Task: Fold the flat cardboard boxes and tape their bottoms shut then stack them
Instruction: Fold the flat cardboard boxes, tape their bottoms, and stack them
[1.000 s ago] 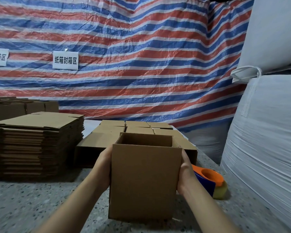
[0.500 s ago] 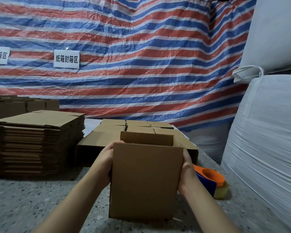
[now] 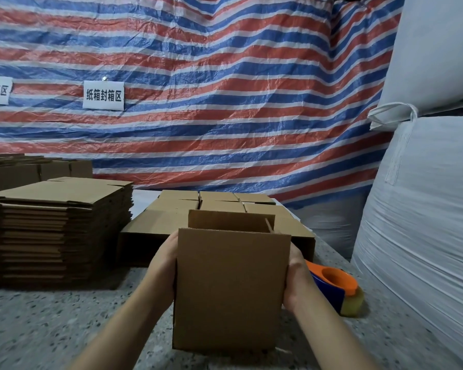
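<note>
Both hands' grip – left hand (image 3: 163, 263), right hand (image 3: 296, 279) – clasping open box (image 3: 229, 292), speckled table (image 3: 38, 329), striped tarp (image 3: 225, 102) behind

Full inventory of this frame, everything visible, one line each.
open box: 1, brown, upright on the table, centre, held on both sides
flat boxes: 1 tall stack, brown, left on the table; more behind it at far left
folded boxes: count unclear, brown, behind the open box
tape dispenser: 1, orange and blue, right of the open box
table: 1, grey speckled
tarp: 1, red, blue and white stripes, backdrop
signs: 2, white, on the tarp
sacks: 2, white, stacked at right
left hand: on the box's left side
right hand: on the box's right side
</note>
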The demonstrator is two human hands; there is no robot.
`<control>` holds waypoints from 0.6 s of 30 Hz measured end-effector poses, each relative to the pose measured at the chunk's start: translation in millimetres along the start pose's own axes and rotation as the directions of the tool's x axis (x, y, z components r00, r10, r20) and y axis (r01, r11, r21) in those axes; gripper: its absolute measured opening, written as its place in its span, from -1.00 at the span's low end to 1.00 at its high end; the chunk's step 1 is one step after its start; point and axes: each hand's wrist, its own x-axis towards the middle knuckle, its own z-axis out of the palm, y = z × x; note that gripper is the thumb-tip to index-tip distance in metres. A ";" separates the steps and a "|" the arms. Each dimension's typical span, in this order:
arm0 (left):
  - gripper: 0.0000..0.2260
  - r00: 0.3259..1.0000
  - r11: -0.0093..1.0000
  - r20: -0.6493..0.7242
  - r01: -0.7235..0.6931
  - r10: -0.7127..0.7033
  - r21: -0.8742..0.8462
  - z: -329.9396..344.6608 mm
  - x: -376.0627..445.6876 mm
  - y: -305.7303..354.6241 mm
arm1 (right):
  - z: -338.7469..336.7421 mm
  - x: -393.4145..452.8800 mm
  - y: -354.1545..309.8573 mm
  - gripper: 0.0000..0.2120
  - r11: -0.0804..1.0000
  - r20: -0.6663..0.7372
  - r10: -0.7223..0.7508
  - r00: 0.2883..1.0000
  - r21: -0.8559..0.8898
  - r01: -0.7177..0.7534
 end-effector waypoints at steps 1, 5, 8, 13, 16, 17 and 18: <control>-0.72 1.000 1.000 -0.007 -0.022 0.022 0.012 -0.1 -0.2 0.1 | 0.3 0.8 -0.6 -0.40 0.999 -0.019 0.011 1.000 -0.038 -0.012; -0.64 0.998 0.999 -0.047 -0.030 0.032 0.031 1.2 -2.0 1.0 | -0.2 2.5 -6.6 -0.46 0.988 -0.060 0.011 0.998 -0.154 -0.021; -0.67 0.999 0.999 -0.043 -0.008 0.010 0.047 0.4 -3.7 1.0 | -1.5 3.8 -7.9 -0.40 0.986 -0.034 0.021 0.999 -0.167 -0.027; -0.31 0.964 0.993 0.265 -0.026 -0.005 0.111 -18.7 -1.4 4.8 | -0.5 2.4 -6.3 -0.53 0.985 -0.015 0.003 1.000 -0.174 -0.006; -0.19 0.960 0.987 0.279 -0.021 -0.025 0.161 -22.3 -0.7 5.5 | -1.4 4.1 -6.5 -0.50 0.987 -0.009 0.015 1.000 -0.163 -0.017; -0.25 0.967 0.984 0.255 -0.022 -0.024 0.175 -21.7 -0.7 6.5 | -1.6 5.1 -6.4 -0.50 0.986 -0.003 0.013 1.000 -0.164 -0.013; -0.33 0.972 0.983 0.235 -0.015 -0.028 0.182 -21.3 0.5 6.6 | -2.7 6.1 -5.9 -0.50 0.987 0.010 0.006 1.000 -0.162 -0.004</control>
